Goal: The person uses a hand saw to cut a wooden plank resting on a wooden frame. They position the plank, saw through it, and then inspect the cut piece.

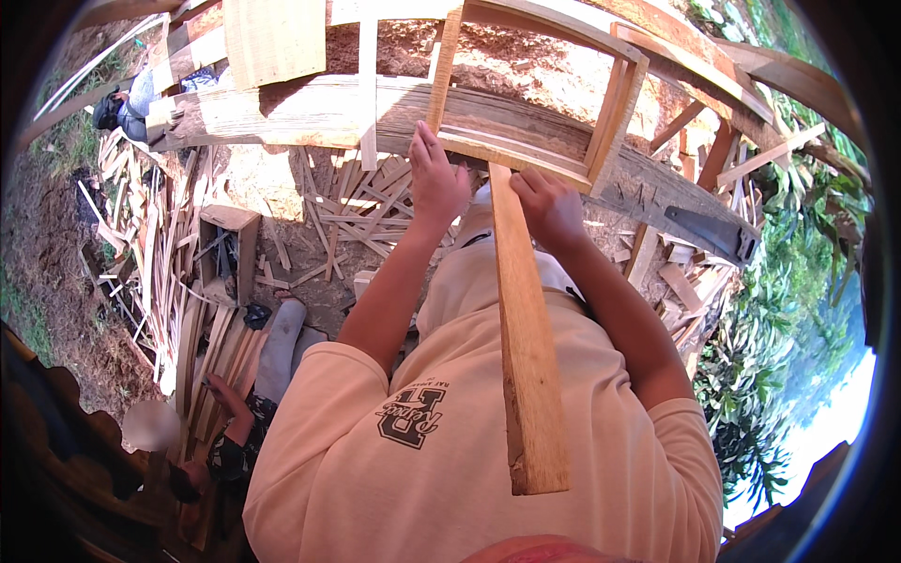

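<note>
A rectangular wooden frame (511,147) rests on a thick weathered beam in front of me. My left hand (438,183) is at its near left corner, fingers stretched upward against the wood and thumb apart. A long wooden plank (528,347) runs from the frame's near rail back toward my chest. Beside the plank's far end, my right hand (552,208) is closed with bent fingers on its edge, close under the rail. The undersides of both hands are hidden.
The weathered beam (272,117) crosses ahead, with a handsaw (713,235) lying at its right end. Wood offcuts (361,211) litter the ground, and a wooden box (228,246) stands among them. Another person (242,427) is at the lower left, beside stacked boards. Plants (751,375) grow at right.
</note>
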`<move>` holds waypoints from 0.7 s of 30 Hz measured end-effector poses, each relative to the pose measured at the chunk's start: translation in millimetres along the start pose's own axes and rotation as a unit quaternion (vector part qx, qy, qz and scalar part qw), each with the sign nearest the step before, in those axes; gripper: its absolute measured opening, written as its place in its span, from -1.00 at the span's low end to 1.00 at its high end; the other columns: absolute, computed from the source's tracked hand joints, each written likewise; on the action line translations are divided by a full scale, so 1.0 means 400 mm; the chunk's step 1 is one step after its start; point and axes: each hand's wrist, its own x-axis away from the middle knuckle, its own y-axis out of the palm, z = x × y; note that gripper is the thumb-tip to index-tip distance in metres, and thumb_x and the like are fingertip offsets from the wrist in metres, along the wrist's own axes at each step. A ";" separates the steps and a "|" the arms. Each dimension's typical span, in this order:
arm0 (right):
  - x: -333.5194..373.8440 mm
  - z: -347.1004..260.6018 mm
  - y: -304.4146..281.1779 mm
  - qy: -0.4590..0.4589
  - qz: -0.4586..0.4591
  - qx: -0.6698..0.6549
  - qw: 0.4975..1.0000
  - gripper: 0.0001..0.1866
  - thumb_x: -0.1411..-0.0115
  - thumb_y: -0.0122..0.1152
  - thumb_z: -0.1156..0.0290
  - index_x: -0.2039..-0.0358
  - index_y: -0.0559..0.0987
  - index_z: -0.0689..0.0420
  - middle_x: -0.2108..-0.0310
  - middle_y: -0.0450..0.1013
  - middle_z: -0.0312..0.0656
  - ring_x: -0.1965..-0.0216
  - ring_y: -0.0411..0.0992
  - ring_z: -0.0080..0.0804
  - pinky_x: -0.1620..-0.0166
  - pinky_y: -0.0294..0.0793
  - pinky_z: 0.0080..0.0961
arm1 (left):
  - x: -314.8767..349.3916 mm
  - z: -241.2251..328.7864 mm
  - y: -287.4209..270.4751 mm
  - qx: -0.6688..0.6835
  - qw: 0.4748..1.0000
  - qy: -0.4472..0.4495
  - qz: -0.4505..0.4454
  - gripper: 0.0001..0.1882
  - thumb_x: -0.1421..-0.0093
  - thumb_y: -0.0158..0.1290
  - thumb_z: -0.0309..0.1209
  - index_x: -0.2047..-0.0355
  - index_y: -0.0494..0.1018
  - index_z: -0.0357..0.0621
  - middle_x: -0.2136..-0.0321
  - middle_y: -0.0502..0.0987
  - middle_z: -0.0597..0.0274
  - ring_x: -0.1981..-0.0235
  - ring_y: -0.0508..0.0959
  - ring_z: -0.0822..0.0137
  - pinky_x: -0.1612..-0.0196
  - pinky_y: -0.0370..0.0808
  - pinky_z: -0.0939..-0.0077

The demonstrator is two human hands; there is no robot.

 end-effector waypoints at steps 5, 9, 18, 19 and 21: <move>0.002 0.000 0.001 0.003 0.004 -0.003 1.000 -0.90 -0.03 0.28 0.48 0.42 0.53 0.04 0.47 0.39 -0.32 0.40 0.52 -0.38 0.40 0.49 -0.35 | 0.000 0.001 0.000 0.001 1.000 -0.004 -0.004 0.09 -0.17 0.24 -0.46 -0.47 -0.26 -0.60 -0.34 0.05 -0.53 -0.37 0.15 -0.39 -0.42 0.18 -0.09; 0.007 -0.003 -0.001 0.016 -0.002 -0.007 1.000 -0.91 -0.05 0.27 0.47 0.42 0.54 0.04 0.46 0.41 -0.32 0.40 0.53 -0.37 0.39 0.50 -0.34 | -0.001 0.002 0.001 -0.007 1.000 -0.003 -0.003 0.09 -0.17 0.23 -0.46 -0.47 -0.27 -0.59 -0.35 0.03 -0.52 -0.38 0.14 -0.38 -0.42 0.18 -0.08; 0.055 0.029 -0.024 0.047 -0.007 -0.026 0.999 -0.91 -0.08 0.24 0.45 0.36 0.54 0.05 0.42 0.44 -0.29 0.37 0.54 -0.29 0.35 0.54 -0.30 | -0.002 -0.001 0.018 -0.002 1.000 -0.008 0.013 0.06 -0.18 0.22 -0.48 -0.46 -0.25 -0.60 -0.38 0.00 -0.51 -0.40 0.12 -0.39 -0.44 0.16 -0.08; 0.058 0.031 -0.027 0.046 -0.004 -0.027 0.999 -0.90 -0.08 0.23 0.45 0.35 0.54 0.05 0.42 0.44 -0.29 0.37 0.54 -0.28 0.35 0.54 -0.30 | -0.002 0.000 0.018 -0.002 1.000 -0.009 0.013 0.06 -0.18 0.22 -0.49 -0.46 -0.25 -0.61 -0.38 0.00 -0.50 -0.40 0.11 -0.39 -0.45 0.15 -0.08; 0.064 0.035 -0.032 0.046 -0.003 -0.024 0.999 -0.90 -0.08 0.23 0.46 0.34 0.54 0.05 0.42 0.44 -0.28 0.37 0.54 -0.28 0.36 0.54 -0.30 | -0.002 0.003 0.020 -0.001 1.000 -0.013 0.011 0.05 -0.18 0.21 -0.50 -0.46 -0.25 -0.61 -0.39 -0.01 -0.49 -0.40 0.10 -0.38 -0.45 0.14 -0.08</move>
